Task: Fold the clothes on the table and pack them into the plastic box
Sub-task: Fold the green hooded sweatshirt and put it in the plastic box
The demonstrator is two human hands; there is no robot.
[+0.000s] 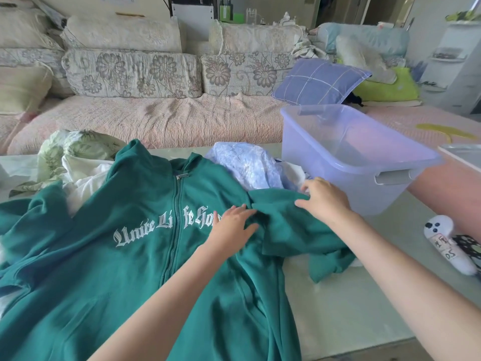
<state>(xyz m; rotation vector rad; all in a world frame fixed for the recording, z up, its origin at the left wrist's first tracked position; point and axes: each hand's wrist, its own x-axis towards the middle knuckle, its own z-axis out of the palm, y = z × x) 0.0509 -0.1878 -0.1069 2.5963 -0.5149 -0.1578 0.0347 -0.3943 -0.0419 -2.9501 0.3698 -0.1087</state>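
1 big green hoodie [130,256] sprawls face up on the table [338,308] under both hands, zipped, with white lettering across the chest. It looks soft, fairly heavy and floppy, likely to sag rather than hold a crease. Just beyond the right hand [325,199] stands the clear plastic box [325,152]. That hand lies flat, unclenched, on the sleeve [286,225]; the left hand [231,225] presses flat beside it. Shoulder seam and hem look like the best places to grip.
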